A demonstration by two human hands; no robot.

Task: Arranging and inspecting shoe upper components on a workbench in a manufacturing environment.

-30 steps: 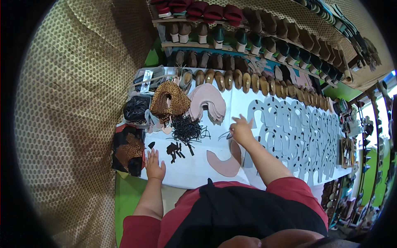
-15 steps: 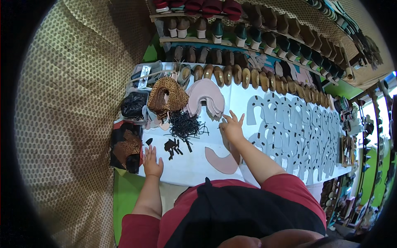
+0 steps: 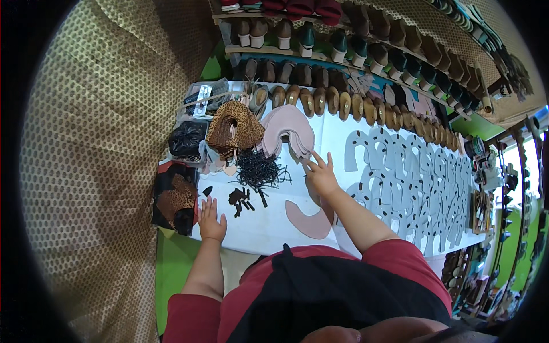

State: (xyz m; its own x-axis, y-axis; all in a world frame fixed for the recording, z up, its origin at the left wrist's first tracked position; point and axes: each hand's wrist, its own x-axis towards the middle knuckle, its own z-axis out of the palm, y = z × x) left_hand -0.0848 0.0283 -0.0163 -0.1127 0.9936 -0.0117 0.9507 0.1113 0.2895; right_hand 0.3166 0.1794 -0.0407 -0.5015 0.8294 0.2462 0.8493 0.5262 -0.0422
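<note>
My left hand (image 3: 212, 224) lies flat on the white tabletop, fingers stretched, just below a small black pointed piece (image 3: 207, 191). My right hand (image 3: 322, 174) is at the lower right edge of a stack of pink U-shaped pieces (image 3: 290, 127); its fingers are apart and a fingertip seems to reach the edge. I cannot tell whether it touches. A single pink curved piece (image 3: 309, 222) lies flat between my arms. Beside the stack sits a pile of leopard-print U-shaped pieces (image 3: 235, 128). Black strips (image 3: 258, 170) form a tangled heap, with several short black strips (image 3: 240, 200) nearer me.
Rows of grey U-shaped pieces (image 3: 394, 166) with dark tabs cover the table's right side. Brown shoe lasts (image 3: 344, 106) line the back edge, below shelves of heeled shoes (image 3: 338, 48). A black bag (image 3: 186, 139) and a patterned curtain (image 3: 108, 160) stand left.
The view has shifted slightly. My right hand's fingers have come closer to the edge of the pink stack. My left hand stays nearly where it was.
</note>
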